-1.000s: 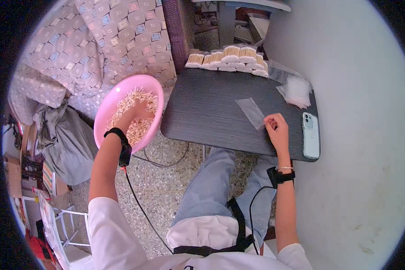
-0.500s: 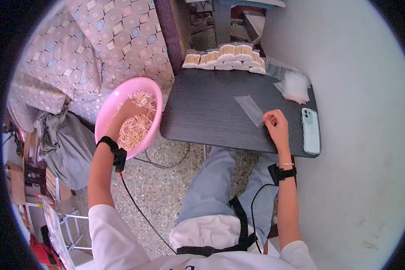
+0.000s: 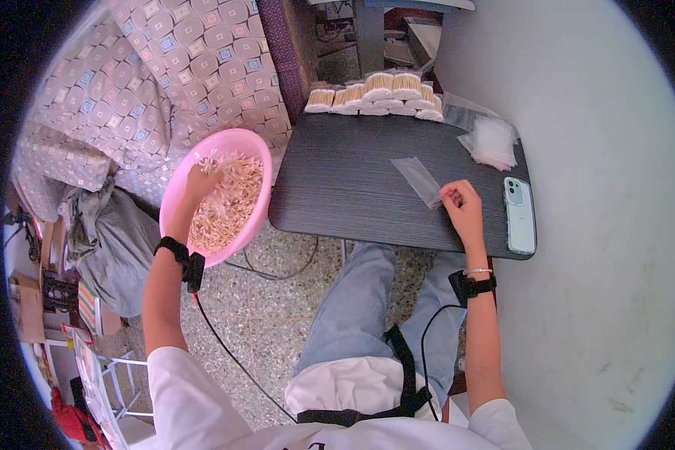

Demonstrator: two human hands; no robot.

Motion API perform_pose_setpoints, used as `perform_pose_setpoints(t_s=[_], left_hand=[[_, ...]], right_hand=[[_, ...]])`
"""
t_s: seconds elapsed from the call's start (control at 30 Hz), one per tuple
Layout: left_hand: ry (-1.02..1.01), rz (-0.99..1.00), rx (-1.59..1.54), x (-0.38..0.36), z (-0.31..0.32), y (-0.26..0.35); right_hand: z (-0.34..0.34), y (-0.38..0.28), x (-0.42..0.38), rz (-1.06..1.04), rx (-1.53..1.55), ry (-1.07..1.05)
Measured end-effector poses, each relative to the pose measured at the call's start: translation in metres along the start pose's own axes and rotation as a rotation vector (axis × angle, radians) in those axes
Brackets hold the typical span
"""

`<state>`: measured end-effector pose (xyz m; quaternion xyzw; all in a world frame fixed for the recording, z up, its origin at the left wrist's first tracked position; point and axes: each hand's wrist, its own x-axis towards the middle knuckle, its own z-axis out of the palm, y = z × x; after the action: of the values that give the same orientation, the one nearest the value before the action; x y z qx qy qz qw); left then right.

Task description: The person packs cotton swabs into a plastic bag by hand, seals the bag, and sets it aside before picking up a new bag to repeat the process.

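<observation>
A pink tub at the left holds a heap of loose cotton swabs. My left hand is inside it near the far left wall, fingers curled round some of the swabs; the fingertips are partly hidden and blurred. Over on the dark table, my right hand pinches the end of a clear plastic bag, which lies flat and slants away to the upper left.
Packed bundles of cotton swabs are stacked along the table's back edge. A pile of clear bags lies at the back right, with a phone in front of it. A wall borders the right side; a patterned cloth hangs behind the tub.
My left hand has shifted a little left and back within the tub, uncovering more swabs at the right. My right hand and the plastic bag have stayed nearly in place.
</observation>
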<state>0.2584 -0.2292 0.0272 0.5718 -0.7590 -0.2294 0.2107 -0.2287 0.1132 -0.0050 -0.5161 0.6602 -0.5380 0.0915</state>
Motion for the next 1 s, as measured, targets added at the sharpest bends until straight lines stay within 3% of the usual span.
perform_pose_setpoints(t_s=[0.17,0.37,0.57,0.87,1.0], left_hand=[[0.078,0.068,0.052,-0.009,-0.005,0.018],[0.205,0.309,-0.020,-0.006,-0.024,0.014],[0.422,0.329,-0.010,-0.016,-0.040,0.026],[0.369,0.351,-0.153,-0.019,-0.051,0.000],[0.423,0.194,-0.333,-0.033,-0.071,0.019]], right_hand=[[0.001,0.001,0.000,0.006,-0.005,0.006],[0.000,0.003,0.000,-0.007,-0.005,0.011],[0.001,0.000,0.000,0.031,0.012,0.000],[0.001,0.003,0.000,0.020,0.001,0.001],[0.000,0.002,0.001,0.010,-0.009,-0.002]])
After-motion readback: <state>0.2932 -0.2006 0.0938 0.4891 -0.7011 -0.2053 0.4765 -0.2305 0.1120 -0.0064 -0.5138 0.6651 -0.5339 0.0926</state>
